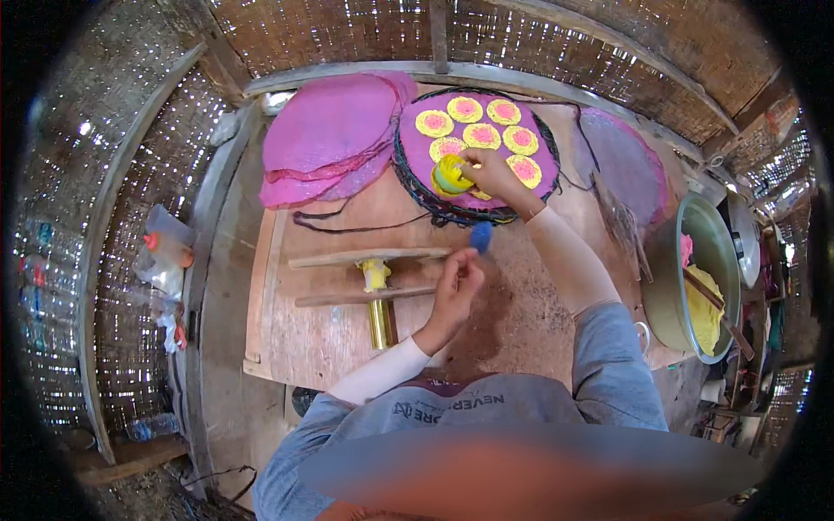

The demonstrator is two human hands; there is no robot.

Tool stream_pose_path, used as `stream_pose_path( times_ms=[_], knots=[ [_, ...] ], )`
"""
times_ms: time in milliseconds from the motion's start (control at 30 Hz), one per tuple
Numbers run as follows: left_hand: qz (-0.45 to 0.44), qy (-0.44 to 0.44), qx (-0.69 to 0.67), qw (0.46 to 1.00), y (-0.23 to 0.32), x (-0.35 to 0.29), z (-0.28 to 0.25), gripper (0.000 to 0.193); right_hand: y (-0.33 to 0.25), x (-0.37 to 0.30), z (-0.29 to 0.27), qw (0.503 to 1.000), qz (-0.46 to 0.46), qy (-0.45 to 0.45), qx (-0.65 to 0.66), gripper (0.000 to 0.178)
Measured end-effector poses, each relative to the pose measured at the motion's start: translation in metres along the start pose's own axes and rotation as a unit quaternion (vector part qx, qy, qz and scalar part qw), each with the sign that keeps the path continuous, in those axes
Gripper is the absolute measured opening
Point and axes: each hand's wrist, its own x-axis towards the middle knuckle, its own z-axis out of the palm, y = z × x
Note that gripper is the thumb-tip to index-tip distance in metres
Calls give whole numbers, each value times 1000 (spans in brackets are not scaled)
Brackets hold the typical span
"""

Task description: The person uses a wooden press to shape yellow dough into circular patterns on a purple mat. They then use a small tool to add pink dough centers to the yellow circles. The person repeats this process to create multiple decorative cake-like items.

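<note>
My right hand (pixel 493 178) is closed on a small yellow-and-green cup (pixel 452 175), held low over the front left of a round pink sheet (pixel 421 161). Several lacy yellow rounds with pink centres, one of them a yellow round (pixel 482 135), lie on that sheet. Closer to me, my left hand (pixel 456 291) has its fingers curled together over the table. A small blue tuft-like piece (pixel 480 237) is at its fingertips, apparently pinched. Left of that hand lies a press with two wooden bars (pixel 365 299) and a brass tube (pixel 380 326), with yellow dough (pixel 374 274) between the bars.
A stack of pink round sheets (pixel 330 130) lies at the back left of the wooden table (pixel 295 347). Another pink sheet (pixel 621 161) is at the back right. A large pot (pixel 665 278) with yellow dough and a wooden stick stands at the right. Dark cords (pixel 365 227) trail nearby.
</note>
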Motion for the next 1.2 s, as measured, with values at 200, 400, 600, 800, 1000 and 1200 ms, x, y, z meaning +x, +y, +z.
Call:
stream_pose_path(
  times_ms=[200, 400, 600, 800, 1000, 1200],
  knots=[
    [65, -152, 132, 977, -1, -22, -16, 37, 21, 26, 2, 979, -14, 35, -199, 26],
    [3, -190, 111, 976, -6, -19, -23, 44, -2, 69, -20, 995, 19, -69, -76, 23],
    [43, -224, 124, 966, -10, -18, -24, 50, -7, 173, -16, 967, 2, 122, -223, 25],
    [21, -234, 108, 966, -15, -17, -28, 50, 24, 214, 3, 942, 44, 234, -239, 24],
    [10, -236, 112, 965, -6, -14, -26, 51, 62, 224, -10, 950, 8, 266, -161, 23],
    [13, -252, 127, 959, -5, -13, -27, 53, 72, 218, -72, 910, 60, 371, -176, 27]
  ],
)
